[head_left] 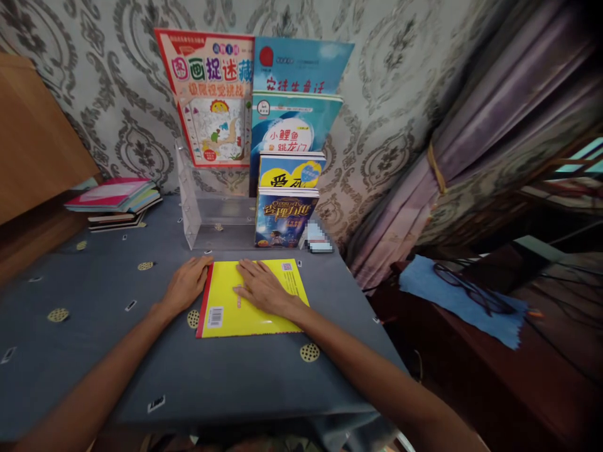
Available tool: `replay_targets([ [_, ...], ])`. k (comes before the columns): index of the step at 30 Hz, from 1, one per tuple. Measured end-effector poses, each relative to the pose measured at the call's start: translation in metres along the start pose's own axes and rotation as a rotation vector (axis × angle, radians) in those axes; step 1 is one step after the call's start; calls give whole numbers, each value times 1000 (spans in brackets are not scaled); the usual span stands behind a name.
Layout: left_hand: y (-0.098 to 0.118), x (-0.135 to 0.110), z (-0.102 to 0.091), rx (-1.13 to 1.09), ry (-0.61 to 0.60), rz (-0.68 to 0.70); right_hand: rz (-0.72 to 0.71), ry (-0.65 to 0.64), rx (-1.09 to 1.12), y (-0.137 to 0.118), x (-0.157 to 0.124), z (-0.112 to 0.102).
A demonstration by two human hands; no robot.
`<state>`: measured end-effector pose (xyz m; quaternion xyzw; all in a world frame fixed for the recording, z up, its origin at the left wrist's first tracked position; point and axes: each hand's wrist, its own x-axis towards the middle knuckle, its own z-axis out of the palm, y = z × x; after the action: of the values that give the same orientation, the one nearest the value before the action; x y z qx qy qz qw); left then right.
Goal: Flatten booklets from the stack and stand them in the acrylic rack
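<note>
A yellow book [235,307] with a red spine lies flat on the cloth-covered table, a barcode on its upturned cover. My right hand [264,287] rests palm down on that cover, fingers spread and holding nothing. Beside the red spine, my left hand [187,285] lies on the tablecloth with its fingers extended, their tips touching the book's upper left edge. Just beyond stands a clear book rack [189,207]. It holds a large red-bordered picture book [217,107] on the left and several books stepped in rows on the right, with a dark blue book [285,220] in front.
A stack of books [113,198] lies at the table's back left, near a wooden panel [42,132]. Right of the rack is a small blurred-out item [319,238]. A tied curtain [424,150] hangs at right, above glasses [471,289] on a blue cloth [424,282].
</note>
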<state>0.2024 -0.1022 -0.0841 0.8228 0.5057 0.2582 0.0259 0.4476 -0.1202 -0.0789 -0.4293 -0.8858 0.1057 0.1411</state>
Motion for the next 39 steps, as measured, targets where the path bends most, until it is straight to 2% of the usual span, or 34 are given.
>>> replay_targets([
  [11,1,0,-2,-6,-23,4,138,50,-65,44,-48,-18],
  [16,3,0,-3,8,-26,11,242,141,-40,56,-64,-24],
  [20,5,1,-6,22,-58,30,252,240,88,68,-66,-23],
  [24,7,2,-8,80,-94,73,265,333,321,89,-64,-21],
  [29,13,4,-7,177,-75,137,311,405,588,112,-64,-15],
  [33,20,6,-6,243,-101,178,321,433,728,118,-64,-12],
  [39,35,17,5,183,-144,289,336,456,795,118,-64,-10],
])
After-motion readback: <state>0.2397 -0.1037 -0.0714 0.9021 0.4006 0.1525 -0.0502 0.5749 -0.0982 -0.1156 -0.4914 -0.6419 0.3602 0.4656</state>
